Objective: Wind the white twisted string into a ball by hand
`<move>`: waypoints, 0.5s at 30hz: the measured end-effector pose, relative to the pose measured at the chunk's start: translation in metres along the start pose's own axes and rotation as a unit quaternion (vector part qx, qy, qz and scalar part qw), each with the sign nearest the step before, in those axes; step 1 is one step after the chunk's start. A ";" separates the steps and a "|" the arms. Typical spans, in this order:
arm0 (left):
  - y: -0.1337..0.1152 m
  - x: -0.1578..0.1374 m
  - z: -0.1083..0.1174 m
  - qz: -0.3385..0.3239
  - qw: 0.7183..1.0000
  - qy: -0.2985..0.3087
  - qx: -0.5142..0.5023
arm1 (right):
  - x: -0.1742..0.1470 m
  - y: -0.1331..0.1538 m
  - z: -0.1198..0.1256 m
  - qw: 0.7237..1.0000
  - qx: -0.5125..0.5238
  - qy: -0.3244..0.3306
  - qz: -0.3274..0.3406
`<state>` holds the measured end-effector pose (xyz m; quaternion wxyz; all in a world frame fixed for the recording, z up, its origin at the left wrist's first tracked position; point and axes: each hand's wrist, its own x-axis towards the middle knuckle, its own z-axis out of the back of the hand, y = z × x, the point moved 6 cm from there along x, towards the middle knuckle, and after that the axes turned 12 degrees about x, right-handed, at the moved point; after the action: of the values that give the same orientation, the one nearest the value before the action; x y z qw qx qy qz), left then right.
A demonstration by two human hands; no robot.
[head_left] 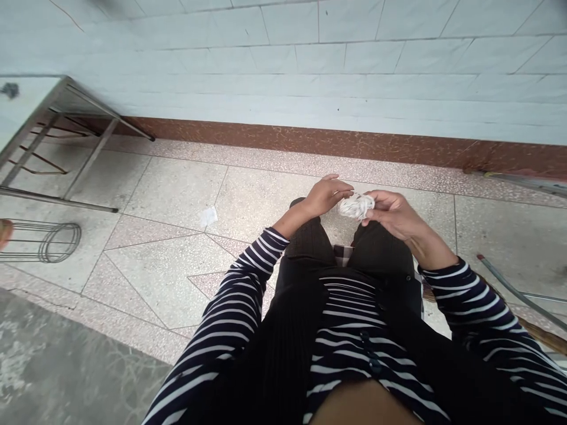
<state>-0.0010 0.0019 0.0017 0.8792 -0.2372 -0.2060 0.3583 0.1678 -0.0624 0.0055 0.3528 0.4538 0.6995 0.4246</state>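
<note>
Striped shirt (348, 330) fills the nearest part of my feed, under an open black garment (283, 348). I have the right hand (396, 217) up over the dark-trousered knees (305, 248), its grip closed around a bundle of white cord (354, 206). At the left hand (325, 196), fingertips sit right beside the bundle; I cannot tell whether that grip pinches a strand. Past the left arm I see a white scrap (209, 216) on the floor (172, 180), and near the floor's far left corner, a metal-legged desk (26, 109) with a wire rack (43, 248) nearer me
</note>
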 end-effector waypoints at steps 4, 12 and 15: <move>-0.015 -0.002 -0.019 0.009 0.999 0.030 -0.038 | 0.031 0.031 0.038 0.982 -0.072 -0.126 0.117; -0.003 0.007 0.011 -0.012 0.997 0.029 0.069 | 0.027 -0.024 0.032 0.991 -0.112 -0.007 -0.069; 0.013 0.008 0.007 0.005 0.998 0.029 0.048 | 0.007 0.000 0.017 0.996 -0.060 0.017 -0.070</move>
<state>-0.0061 0.0176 0.0013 0.8932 -0.2060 -0.1620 0.3654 0.1801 -0.0511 -0.0016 0.3965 0.3745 0.7088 0.4474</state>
